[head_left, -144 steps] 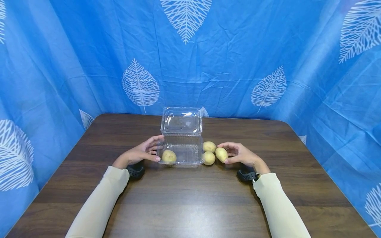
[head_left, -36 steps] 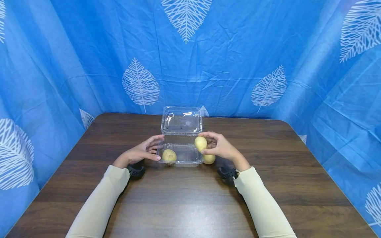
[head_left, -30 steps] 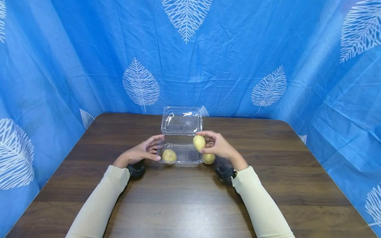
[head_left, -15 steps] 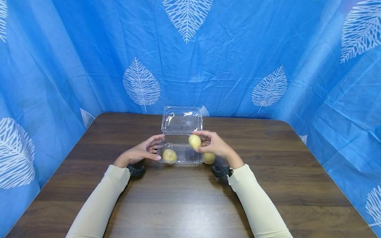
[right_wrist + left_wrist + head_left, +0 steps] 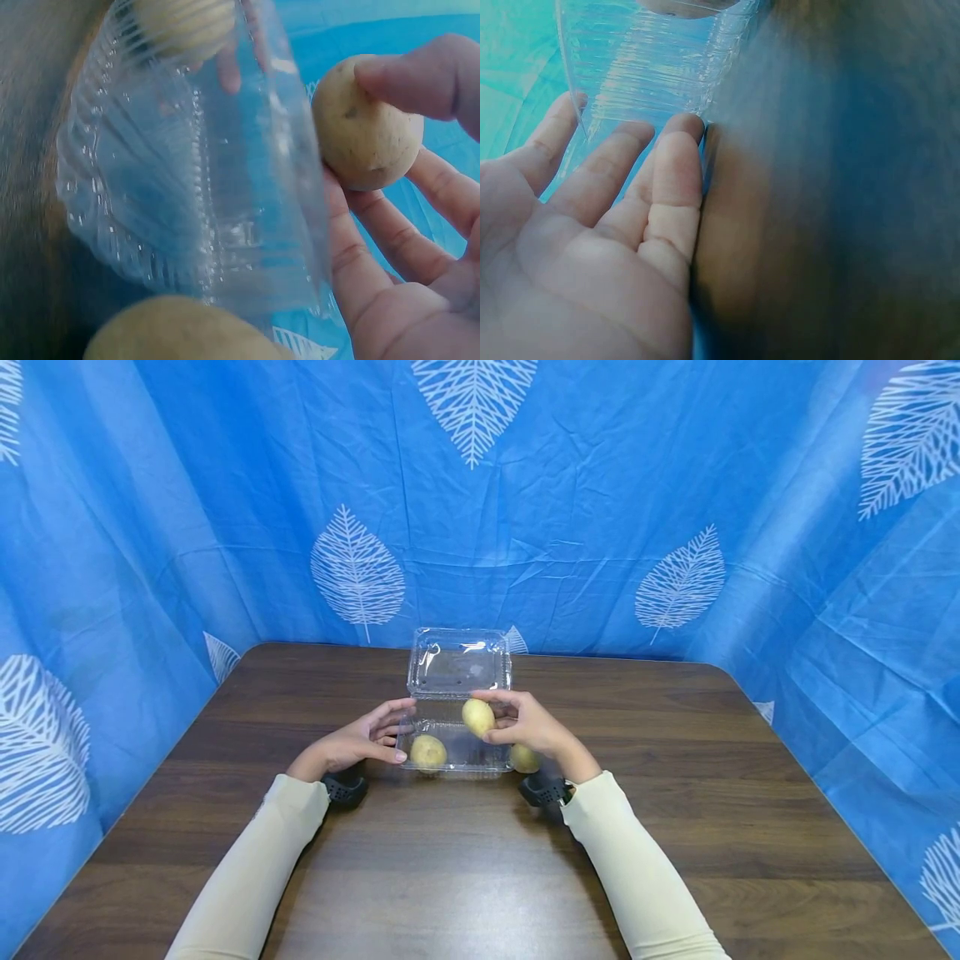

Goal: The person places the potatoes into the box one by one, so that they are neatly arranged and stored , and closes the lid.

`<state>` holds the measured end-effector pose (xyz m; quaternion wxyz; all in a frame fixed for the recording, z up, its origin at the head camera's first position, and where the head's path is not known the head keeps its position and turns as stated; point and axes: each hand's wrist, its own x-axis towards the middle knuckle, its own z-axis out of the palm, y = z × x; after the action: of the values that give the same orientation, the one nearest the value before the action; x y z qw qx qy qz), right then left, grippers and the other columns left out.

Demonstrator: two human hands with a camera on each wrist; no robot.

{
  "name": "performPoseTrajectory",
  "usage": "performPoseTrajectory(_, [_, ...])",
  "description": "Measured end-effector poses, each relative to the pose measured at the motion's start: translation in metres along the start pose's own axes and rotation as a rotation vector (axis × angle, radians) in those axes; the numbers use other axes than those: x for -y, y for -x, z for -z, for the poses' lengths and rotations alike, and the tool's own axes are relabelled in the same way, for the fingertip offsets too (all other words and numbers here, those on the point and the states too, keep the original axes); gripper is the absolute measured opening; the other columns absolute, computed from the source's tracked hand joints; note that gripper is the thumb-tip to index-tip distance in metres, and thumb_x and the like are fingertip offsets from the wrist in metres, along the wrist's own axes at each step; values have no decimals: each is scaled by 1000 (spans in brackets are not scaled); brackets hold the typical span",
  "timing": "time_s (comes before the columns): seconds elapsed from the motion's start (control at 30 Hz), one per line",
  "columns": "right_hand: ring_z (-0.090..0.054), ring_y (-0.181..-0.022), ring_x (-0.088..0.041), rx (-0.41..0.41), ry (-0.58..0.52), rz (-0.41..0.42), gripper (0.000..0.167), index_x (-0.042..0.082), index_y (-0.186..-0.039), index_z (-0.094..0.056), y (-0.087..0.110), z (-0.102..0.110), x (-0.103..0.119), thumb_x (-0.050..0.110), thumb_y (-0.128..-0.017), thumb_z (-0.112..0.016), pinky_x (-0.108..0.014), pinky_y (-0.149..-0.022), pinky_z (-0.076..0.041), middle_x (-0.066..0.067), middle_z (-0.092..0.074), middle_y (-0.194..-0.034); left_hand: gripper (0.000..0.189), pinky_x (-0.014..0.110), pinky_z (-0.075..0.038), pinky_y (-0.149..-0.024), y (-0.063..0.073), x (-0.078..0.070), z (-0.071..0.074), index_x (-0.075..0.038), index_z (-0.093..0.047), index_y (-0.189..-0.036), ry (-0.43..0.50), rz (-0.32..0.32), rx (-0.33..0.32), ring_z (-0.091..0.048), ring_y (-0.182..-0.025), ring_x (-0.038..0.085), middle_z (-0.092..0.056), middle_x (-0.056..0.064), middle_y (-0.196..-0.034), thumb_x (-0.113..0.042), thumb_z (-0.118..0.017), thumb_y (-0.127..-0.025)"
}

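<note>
My right hand [image 5: 531, 727] pinches a potato [image 5: 477, 717] between thumb and fingers, up over the clear plastic clamshell box [image 5: 474, 747]. In the right wrist view the thumb presses on top of this potato [image 5: 367, 135], beside the box wall. My left hand [image 5: 351, 743] rests against the box's left side, thumb at the front corner; its fingers [image 5: 676, 169] are extended in the left wrist view. Another potato [image 5: 428, 752] lies inside the box at front left. Beside the right wall sits a potato [image 5: 524, 759] on the table, partly hidden by my right hand.
The box's lid [image 5: 459, 670] stands raised at the back, toward the table's far edge. A brown wooden table [image 5: 420, 877] lies under everything. Behind and at both sides hangs a blue cloth [image 5: 540, 543] with white leaf prints. Black bands [image 5: 345, 790] circle both wrists.
My right hand has carried its potato from beside the box leftward, over the right wall, to above the box's middle. The left hand and the box have stayed in place.
</note>
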<state>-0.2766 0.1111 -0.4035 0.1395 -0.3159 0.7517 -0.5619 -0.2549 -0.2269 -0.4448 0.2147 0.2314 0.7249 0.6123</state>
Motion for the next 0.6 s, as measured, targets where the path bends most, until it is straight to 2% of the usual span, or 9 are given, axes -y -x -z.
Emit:
performPoseTrajectory(0.4, [-67, -118, -34, 7, -27, -34, 69, -13, -152, -50, -10, -11, -2, -14, -87, -72, -34, -99, -60, -34, -58, -145, 103, 67, -20, -128, -1, -2, -1, 2, -13, -170, 5, 17, -3, -19, -160, 53, -11, 28, -177, -12, -81, -95])
performPoseTrajectory(0.6, [-66, -118, -34, -17, -23, -86, 69, -8, -153, -53, -12, -15, 2, -14, -87, -72, -34, -97, -60, -30, -59, -144, 103, 67, -20, -128, 0, -1, -1, 2, -13, -170, 7, 19, -6, -19, -161, 53, -10, 28, -178, -12, -81, -95])
